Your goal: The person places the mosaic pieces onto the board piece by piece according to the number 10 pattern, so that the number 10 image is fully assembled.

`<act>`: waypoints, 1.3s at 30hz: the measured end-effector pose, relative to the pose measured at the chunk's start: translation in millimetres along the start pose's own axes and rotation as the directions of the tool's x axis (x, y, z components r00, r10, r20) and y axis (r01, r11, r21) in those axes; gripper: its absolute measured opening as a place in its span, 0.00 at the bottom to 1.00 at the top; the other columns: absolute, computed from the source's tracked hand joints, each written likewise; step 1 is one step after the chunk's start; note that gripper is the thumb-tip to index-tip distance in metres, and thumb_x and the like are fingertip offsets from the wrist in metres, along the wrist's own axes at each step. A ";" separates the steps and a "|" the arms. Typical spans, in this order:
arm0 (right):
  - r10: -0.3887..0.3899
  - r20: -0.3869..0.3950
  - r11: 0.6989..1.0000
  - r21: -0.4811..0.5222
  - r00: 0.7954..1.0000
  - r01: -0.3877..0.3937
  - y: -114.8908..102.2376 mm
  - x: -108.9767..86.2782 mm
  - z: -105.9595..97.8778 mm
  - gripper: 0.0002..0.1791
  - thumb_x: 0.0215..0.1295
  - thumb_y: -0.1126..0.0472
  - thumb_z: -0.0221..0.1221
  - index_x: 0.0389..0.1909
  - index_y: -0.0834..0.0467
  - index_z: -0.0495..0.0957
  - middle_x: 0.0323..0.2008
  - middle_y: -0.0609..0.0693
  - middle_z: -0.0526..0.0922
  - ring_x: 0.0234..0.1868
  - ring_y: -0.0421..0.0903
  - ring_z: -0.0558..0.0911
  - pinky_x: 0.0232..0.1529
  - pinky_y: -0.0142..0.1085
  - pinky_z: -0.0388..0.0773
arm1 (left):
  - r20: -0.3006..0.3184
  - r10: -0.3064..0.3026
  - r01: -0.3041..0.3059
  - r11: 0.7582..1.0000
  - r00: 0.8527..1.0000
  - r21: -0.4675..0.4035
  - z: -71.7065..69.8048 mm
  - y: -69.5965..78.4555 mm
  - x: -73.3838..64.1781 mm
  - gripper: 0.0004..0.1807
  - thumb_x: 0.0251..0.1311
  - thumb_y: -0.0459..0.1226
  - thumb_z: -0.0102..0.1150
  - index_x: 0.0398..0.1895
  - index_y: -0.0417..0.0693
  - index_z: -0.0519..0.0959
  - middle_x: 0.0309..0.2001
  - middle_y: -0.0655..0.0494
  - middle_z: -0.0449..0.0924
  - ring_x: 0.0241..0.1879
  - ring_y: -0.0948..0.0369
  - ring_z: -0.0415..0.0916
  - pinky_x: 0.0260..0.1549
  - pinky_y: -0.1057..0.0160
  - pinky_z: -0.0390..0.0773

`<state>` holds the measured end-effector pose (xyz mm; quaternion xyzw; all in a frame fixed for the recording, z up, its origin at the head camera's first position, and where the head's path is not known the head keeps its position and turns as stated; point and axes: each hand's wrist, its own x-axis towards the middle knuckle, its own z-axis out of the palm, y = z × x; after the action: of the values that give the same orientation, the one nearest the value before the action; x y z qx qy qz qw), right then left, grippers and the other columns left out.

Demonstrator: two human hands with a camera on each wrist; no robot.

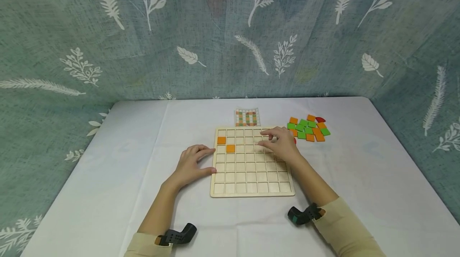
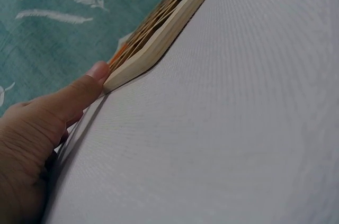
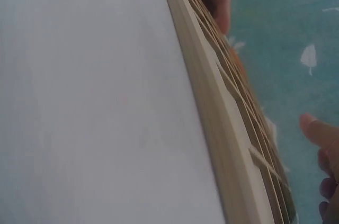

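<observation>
A pale wooden grid board [image 1: 250, 176] lies on the table with two orange square tiles in it, one [image 1: 221, 140] near its upper left corner and another [image 1: 230, 148] diagonally below. My left hand [image 1: 190, 165] rests against the board's left edge, thumb and index finger spread apart; in the left wrist view its thumb [image 2: 79, 92] touches the wooden rim. Over the board's upper right cells hovers my right hand [image 1: 282, 144]. Its thumb and index finger stand apart with no piece visible between them. In the right wrist view this hand's thumb [image 3: 318, 130] is extended.
Right of the board lies a loose group of green tiles [image 1: 300, 127] and orange tiles [image 1: 318, 134], with a red curved piece [image 1: 320, 119]. Another red piece [image 1: 295, 141] is partly hidden by the right hand. A printed pattern card [image 1: 247, 117] lies behind the board.
</observation>
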<state>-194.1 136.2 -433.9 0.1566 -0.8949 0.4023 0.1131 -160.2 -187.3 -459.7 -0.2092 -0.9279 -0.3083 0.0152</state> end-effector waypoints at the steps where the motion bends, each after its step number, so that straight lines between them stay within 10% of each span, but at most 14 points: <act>1: -0.003 -0.009 1.000 0.000 1.000 0.003 1.7 -1.0 -3.1 0.19 0.49 0.56 0.71 0.42 0.60 0.84 0.24 0.47 0.76 0.29 0.46 0.67 0.39 0.41 0.56 | -0.003 0.003 -0.003 1.000 1.000 0.002 0.1 0.3 -0.2 0.35 0.45 0.55 0.70 0.60 0.56 0.75 0.55 0.53 0.70 0.60 0.53 0.61 0.59 0.49 0.54; 15: 0.073 -0.093 0.996 -0.047 0.993 -0.077 37.0 -21.9 -39.8 0.18 0.48 0.59 0.72 0.41 0.61 0.85 0.40 0.58 0.85 0.43 0.54 0.77 0.45 0.46 0.72 | -0.007 0.007 -0.007 1.000 1.000 -0.001 1.5 3.0 -2.3 0.36 0.45 0.55 0.70 0.59 0.56 0.75 0.55 0.53 0.70 0.60 0.52 0.61 0.59 0.48 0.55; 23: 0.191 -0.124 0.975 -0.089 0.974 -0.202 53.9 -34.6 -62.6 0.18 0.53 0.58 0.69 0.44 0.61 0.83 0.36 0.58 0.80 0.43 0.54 0.70 0.47 0.53 0.53 | -0.051 0.048 -0.048 0.999 0.998 0.000 2.2 -0.2 -2.1 0.36 0.44 0.58 0.68 0.58 0.54 0.76 0.53 0.52 0.70 0.58 0.52 0.62 0.56 0.48 0.55; 39: 0.298 -0.137 0.919 -0.227 0.945 -0.323 87.8 -51.5 -81.8 0.25 0.58 0.54 0.65 0.52 0.65 0.78 0.46 0.65 0.75 0.46 0.60 0.66 0.49 0.55 0.55 | 0.005 0.003 -0.003 1.000 1.000 0.004 -1.0 2.2 -0.2 0.36 0.46 0.55 0.69 0.60 0.57 0.75 0.56 0.54 0.70 0.61 0.53 0.61 0.60 0.48 0.54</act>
<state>-172.7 262.8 -457.7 -0.0230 -0.9446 0.3081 0.1111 -159.2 -186.3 -457.7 -0.2114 -0.9283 -0.3057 0.0139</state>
